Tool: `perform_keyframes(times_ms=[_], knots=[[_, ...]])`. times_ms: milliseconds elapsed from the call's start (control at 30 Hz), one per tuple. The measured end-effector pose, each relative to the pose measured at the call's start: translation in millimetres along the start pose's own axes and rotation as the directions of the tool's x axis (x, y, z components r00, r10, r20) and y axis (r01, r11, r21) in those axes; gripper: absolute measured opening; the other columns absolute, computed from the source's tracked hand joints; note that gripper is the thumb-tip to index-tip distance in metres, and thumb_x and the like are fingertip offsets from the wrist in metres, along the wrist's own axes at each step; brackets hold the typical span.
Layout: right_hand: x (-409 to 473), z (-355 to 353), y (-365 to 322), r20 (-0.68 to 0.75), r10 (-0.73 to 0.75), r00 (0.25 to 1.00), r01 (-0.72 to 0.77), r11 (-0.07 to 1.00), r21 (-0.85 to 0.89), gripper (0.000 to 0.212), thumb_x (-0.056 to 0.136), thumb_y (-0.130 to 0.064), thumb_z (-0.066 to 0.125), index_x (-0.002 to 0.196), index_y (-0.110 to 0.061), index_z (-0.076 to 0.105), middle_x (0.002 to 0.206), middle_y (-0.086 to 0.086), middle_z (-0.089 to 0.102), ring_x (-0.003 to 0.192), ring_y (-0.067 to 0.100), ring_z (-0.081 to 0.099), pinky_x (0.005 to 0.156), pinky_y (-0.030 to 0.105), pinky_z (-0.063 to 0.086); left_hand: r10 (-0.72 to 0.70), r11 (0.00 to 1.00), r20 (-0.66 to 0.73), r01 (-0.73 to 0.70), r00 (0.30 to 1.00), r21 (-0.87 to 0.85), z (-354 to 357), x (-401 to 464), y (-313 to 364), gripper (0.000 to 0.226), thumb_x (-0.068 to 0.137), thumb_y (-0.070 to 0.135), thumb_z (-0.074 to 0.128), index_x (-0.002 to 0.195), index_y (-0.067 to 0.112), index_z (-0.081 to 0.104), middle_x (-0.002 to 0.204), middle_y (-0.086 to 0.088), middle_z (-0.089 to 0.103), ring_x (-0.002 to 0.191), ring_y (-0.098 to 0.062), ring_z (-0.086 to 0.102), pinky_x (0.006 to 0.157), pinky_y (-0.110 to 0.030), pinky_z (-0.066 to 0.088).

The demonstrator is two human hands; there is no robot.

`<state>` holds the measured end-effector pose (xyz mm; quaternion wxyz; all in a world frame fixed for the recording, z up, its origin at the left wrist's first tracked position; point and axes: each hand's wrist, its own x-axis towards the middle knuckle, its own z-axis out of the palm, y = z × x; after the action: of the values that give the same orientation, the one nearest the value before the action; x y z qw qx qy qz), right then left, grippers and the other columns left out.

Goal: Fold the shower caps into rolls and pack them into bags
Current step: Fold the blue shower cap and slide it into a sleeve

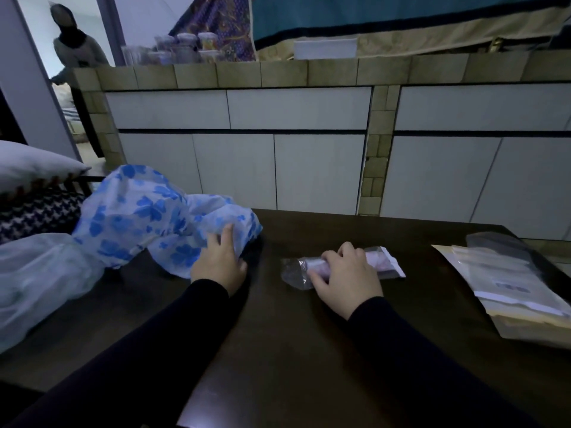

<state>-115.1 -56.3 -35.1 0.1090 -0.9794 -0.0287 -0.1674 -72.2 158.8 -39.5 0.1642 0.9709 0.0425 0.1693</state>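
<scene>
A heap of white shower caps with blue flowers (139, 220) lies at the left of the dark wooden table (293, 350). My left hand (219, 261) grips the heap's right end, fingers curled into the plastic. Right of it lies a small clear bag with a rolled pinkish cap inside (378, 262), its crinkled open end pointing left. My right hand (346, 273) grips this bag around the middle, hiding most of the roll.
A stack of flat clear bags (506, 285) lies at the table's right edge. A pale translucent plastic sack (40, 279) spreads at the left edge. A cushion (31, 168) sits beyond it. A tiled counter with white cabinet doors (278, 143) stands behind; a person (74, 47) is in the doorway.
</scene>
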Motion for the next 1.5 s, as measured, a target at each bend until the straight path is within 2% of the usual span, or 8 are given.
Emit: perform_keyframes(times_ms=[233,600,767,900,1067,1167,1333,1500], knots=[[21.7,7.3,-5.2,0.057,-0.005,0.998,-0.001,0.995,0.097,0.040,0.096,-0.037,0.047,0.134,-0.027,0.045,0.132,0.002,0.044,0.114,0.019,0.050,0.095,0.036,0.047,0.081,0.991,-0.027,-0.078,0.996,0.108,-1.9,6.4,-9.6,0.022,0.092,0.025,0.045,0.110,0.018,0.057,0.107,-0.006,0.062,0.096,-0.025,0.060,0.077,-0.035,0.048],[52.9,18.2,5.7,0.009,-0.031,0.999,0.029,0.976,0.218,0.040,0.096,-0.031,0.048,0.136,-0.032,0.044,0.140,-0.004,0.039,0.117,0.020,0.047,0.098,0.035,0.043,0.144,0.969,-0.114,-0.116,0.983,0.219,-30.6,14.4,-8.5,0.009,0.094,0.026,0.047,0.090,0.025,0.055,0.096,-0.003,0.066,0.090,-0.026,0.062,0.063,-0.030,0.035],[52.1,3.4,-23.5,-0.100,-0.194,0.976,0.219,0.878,0.425,0.045,0.096,-0.027,0.051,0.140,-0.029,0.042,0.142,-0.006,0.037,0.127,0.007,0.036,0.098,0.020,0.030,0.400,0.903,-0.339,-0.303,0.852,0.304,-69.0,14.1,3.2,0.004,0.081,0.014,0.066,0.083,0.017,0.064,0.075,-0.008,0.066,0.067,-0.032,0.064,0.053,-0.030,0.026],[51.6,-3.3,-47.6,-0.129,-0.199,0.972,0.223,0.582,0.782,0.066,0.093,-0.018,0.057,0.146,-0.037,0.022,0.149,-0.009,0.026,0.128,-0.003,0.026,0.106,0.025,0.030,0.632,0.775,-0.394,-0.524,0.668,0.354,-98.7,8.6,6.8,0.012,0.078,0.022,0.059,0.068,0.019,0.065,0.058,-0.002,0.056,0.042,-0.026,0.054,0.048,-0.022,0.021],[44.6,-8.7,-50.1,-0.120,-0.183,0.976,0.175,0.326,0.929,0.052,0.084,-0.030,0.070,0.118,-0.050,0.037,0.125,-0.023,0.045,0.118,0.000,0.048,0.078,0.010,0.048,0.680,0.672,-0.425,-0.740,0.598,0.032,-116.8,8.0,-2.3,0.019,0.092,0.031,0.041,0.086,0.018,0.054,0.070,-0.007,0.053,0.062,-0.027,0.052,0.051,-0.034,0.040],[44.0,-9.3,-41.6,-0.203,-0.271,0.941,0.264,0.213,0.941,0.058,0.075,-0.039,0.071,0.123,-0.047,0.040,0.137,-0.010,0.042,0.121,0.008,0.048,0.087,0.022,0.051,0.579,0.633,-0.506,-0.744,0.639,-0.216,-116.3,7.5,-5.5,0.027,0.091,0.033,0.047,0.083,0.009,0.056,0.069,-0.001,0.055,0.064,-0.017,0.052,0.058,-0.024,0.038],[52.9,-24.4,-41.0,-0.090,-0.153,0.984,0.101,0.062,0.993,0.081,0.069,-0.076,0.055,0.135,-0.036,0.032,0.148,-0.008,0.034,0.131,0.009,0.040,0.091,0.027,0.045,0.351,0.275,-0.372,-0.475,0.859,-0.836,-111.2,4.6,-0.3,0.018,0.083,0.034,0.054,0.076,0.018,0.052,0.068,0.010,0.053,0.065,-0.008,0.050,0.062,-0.017,0.042],[50.6,-24.2,-25.6,0.147,-0.215,0.965,-0.150,0.001,0.989,0.049,0.091,-0.051,0.045,0.132,-0.025,0.051,0.129,0.003,0.059,0.109,0.017,0.061,0.082,0.031,0.053,0.206,0.052,-0.196,-0.210,0.959,-0.976,-104.7,7.3,2.9,0.024,0.093,0.014,0.048,0.071,0.010,0.037,0.060,0.001,0.046,0.057,-0.009,0.047,0.056,-0.015,0.042]])
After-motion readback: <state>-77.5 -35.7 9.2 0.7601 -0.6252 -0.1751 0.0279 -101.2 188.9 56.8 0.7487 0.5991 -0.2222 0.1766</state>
